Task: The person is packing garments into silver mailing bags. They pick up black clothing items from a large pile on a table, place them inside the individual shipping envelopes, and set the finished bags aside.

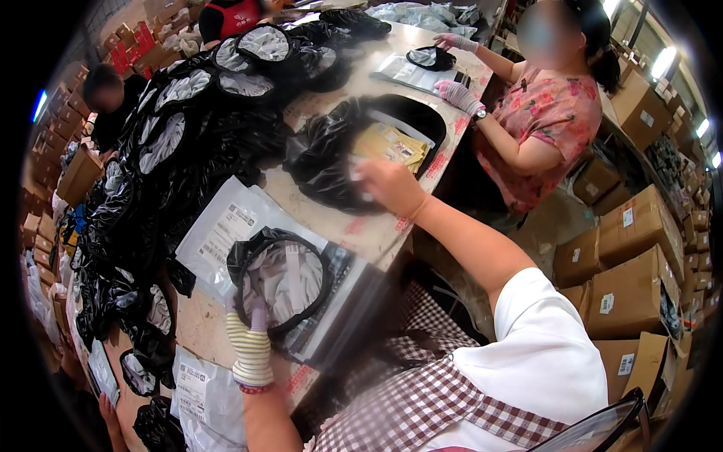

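A round black cover [321, 264] with a thick rim and grey lining lies on flat plastic mailing bags [369, 301]. My left hand [251, 346], in a striped glove, grips its near-left rim, with the thumb over the edge. A white strip crosses the lining. My right hand [393, 187] reaches across to a black tray [433, 120] holding yellow printed slips [403, 143]. Motion blurs its fingers, so whether they pinch a slip cannot be made out. Beside that hand sits a crumpled black bag [320, 162]. A labelled grey mailing bag [226, 230] lies left of the cover.
Many black covers [181, 135] are heaped along the table's left side. Another mailing bag [199, 399] lies at the near left. Across the right corner, a co-worker's gloved hands [459, 98] handle a small black cover [431, 58]. Cardboard boxes [629, 260] are stacked at right.
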The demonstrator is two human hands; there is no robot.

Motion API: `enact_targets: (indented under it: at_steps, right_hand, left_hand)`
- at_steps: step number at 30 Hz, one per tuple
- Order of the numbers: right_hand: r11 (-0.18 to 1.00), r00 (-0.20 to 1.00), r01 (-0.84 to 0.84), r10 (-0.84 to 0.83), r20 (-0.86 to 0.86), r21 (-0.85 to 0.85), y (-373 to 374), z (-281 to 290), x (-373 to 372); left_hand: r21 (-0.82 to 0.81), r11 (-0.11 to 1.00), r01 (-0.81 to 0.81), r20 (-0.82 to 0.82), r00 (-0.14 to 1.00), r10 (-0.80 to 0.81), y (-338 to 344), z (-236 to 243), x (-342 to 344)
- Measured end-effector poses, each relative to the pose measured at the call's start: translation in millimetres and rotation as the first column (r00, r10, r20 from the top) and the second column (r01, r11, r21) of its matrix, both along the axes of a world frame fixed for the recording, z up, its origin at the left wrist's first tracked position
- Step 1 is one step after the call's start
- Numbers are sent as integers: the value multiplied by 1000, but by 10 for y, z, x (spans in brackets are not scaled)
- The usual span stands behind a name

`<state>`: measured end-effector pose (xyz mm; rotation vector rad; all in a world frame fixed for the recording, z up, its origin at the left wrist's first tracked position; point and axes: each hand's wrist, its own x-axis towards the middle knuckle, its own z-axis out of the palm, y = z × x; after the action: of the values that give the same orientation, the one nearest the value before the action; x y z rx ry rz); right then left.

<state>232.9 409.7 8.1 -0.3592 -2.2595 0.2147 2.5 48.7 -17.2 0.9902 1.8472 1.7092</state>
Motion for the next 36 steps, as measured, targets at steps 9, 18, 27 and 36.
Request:
enact_targets:
  at_steps: [9,18,27,36]
  right_hand:
    - [945,989,-17,-31,142,326,-51,559,441]
    - [992,864,115,-74,498,-52,441,92,544]
    - [981,874,110,-173,455,161,455,68,507]
    - [985,921,127,-73,383,-118,477,361,512]
  left_hand:
    - [45,996,-72,6,997,71,16,98,107]
    - [106,973,-204,41,979,201,2,228,136]
    - [172,967,-186,76,982,175,45,240,186]
    - [70,948,-310,-180,931,318,24,353,229]
